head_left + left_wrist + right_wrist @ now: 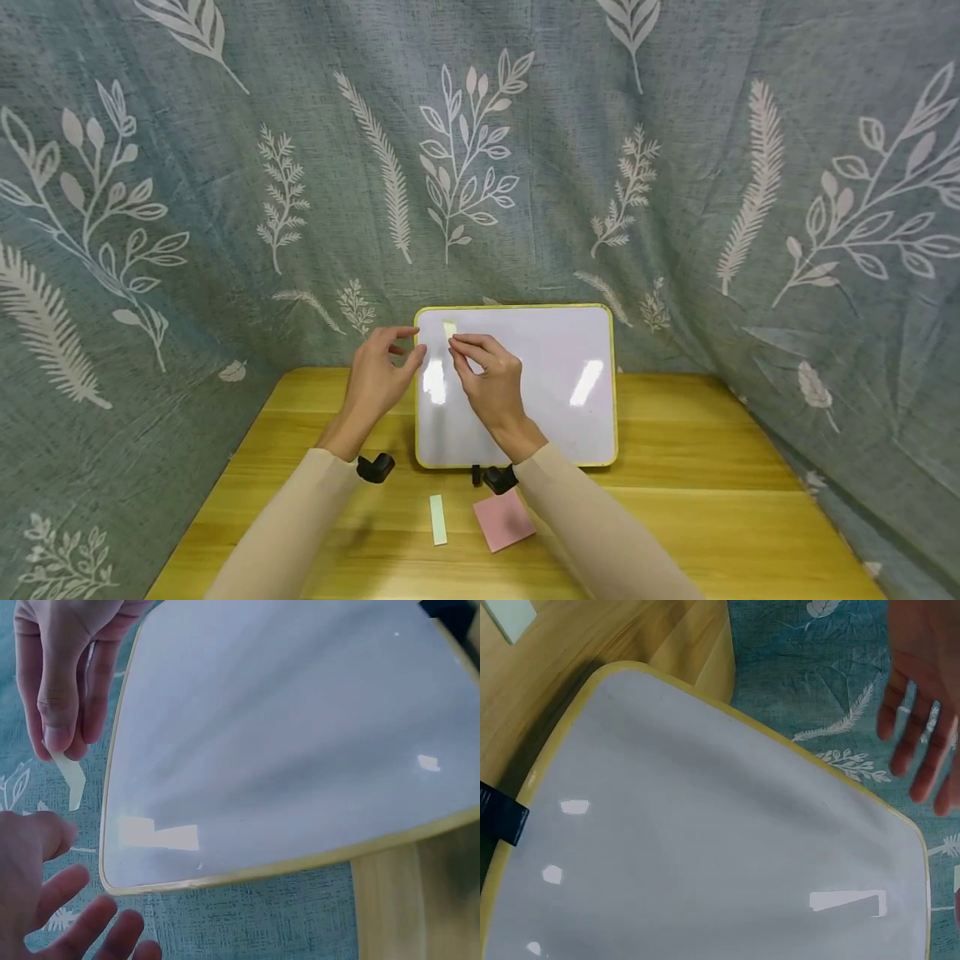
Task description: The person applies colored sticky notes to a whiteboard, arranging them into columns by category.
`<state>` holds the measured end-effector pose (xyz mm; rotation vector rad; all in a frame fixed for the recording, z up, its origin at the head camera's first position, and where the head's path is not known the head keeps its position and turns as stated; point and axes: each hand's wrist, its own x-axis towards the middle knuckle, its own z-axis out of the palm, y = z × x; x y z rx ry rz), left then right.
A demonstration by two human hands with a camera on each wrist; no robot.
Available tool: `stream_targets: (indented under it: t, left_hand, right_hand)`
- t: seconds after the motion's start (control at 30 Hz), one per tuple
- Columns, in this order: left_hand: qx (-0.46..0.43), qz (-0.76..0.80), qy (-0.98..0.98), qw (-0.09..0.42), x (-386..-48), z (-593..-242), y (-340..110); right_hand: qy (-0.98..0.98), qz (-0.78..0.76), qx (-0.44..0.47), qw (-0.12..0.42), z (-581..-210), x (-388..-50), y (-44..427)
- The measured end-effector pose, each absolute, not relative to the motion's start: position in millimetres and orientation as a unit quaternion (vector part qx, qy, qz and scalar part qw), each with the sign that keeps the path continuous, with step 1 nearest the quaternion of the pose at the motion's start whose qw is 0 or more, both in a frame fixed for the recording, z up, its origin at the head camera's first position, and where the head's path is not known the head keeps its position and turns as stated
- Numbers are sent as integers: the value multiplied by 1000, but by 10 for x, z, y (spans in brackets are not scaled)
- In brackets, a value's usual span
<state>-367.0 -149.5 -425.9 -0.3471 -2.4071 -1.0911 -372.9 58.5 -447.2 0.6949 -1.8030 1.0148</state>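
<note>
My right hand [491, 383] pinches a small pale yellow-green paper strip [449, 328] between thumb and fingertips, in front of the whiteboard's [525, 375] upper left part. In the left wrist view the strip [73, 780] hangs bent from the right hand's fingertips [57, 739]. My left hand [381, 367] is raised beside the board's left edge, fingers apart and relaxed, holding nothing. The right wrist view shows the left hand [926, 720] beyond the board's yellow rim [810, 757], with the right hand barely in view at the right edge.
On the wooden table [675, 500], a narrow pale green pad [438, 520] and a pink square pad [504, 521] lie before the board. A black clip or stand [476, 475] is at the board's lower edge. Patterned grey-green cloth [480, 167] hangs behind and at both sides.
</note>
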Motion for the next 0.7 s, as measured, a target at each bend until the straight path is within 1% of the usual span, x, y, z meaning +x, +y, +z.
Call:
stream_targets:
  t: [0.37, 0.7]
  left_hand:
    - [-131, -402, -872, 248, -3965, -4117, -1335]
    - [-135, -402, -878, 223, -4082, -4015, -1358]
  right_hand:
    - [-715, 432, 258, 486, -4540, -3851, 520]
    - [-717, 455, 238, 471, -4567, -3921, 388]
